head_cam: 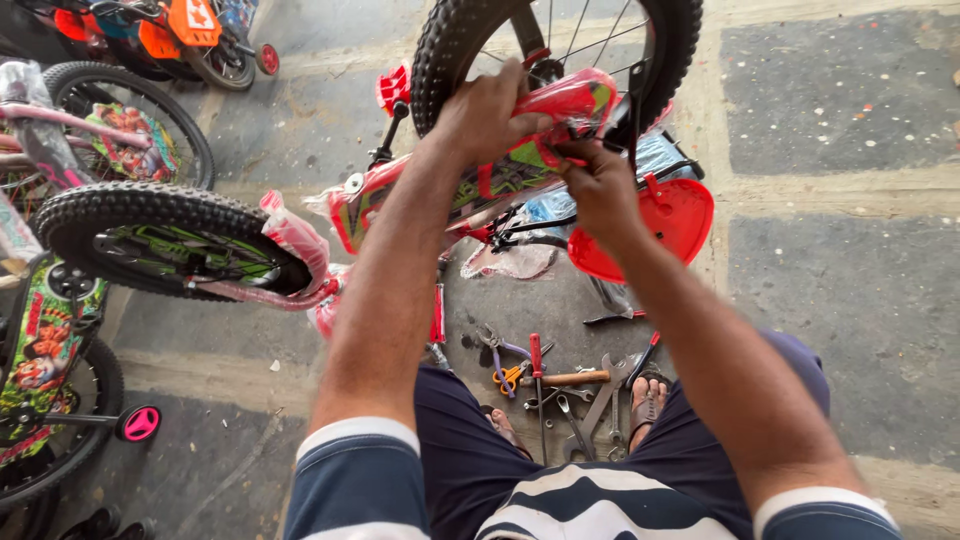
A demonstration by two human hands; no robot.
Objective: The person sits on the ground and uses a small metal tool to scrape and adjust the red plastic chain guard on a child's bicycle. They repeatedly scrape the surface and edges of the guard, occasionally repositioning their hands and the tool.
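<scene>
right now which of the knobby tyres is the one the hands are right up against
The tyre at the top centre, just above both hands on the red bike frame. The other knobby tyre lies off to the left, away from the hands.

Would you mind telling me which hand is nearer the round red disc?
Right. The right hand is just beside the red disc; the left hand grips the frame farther away.

Glossy plastic chain guard [565, 105]; knobbly rubber tyre [450, 50]

Short navy sleeves with white cuffs, navy-and-white striped shirt, dark navy trousers, brown sandals [645, 408].
</scene>
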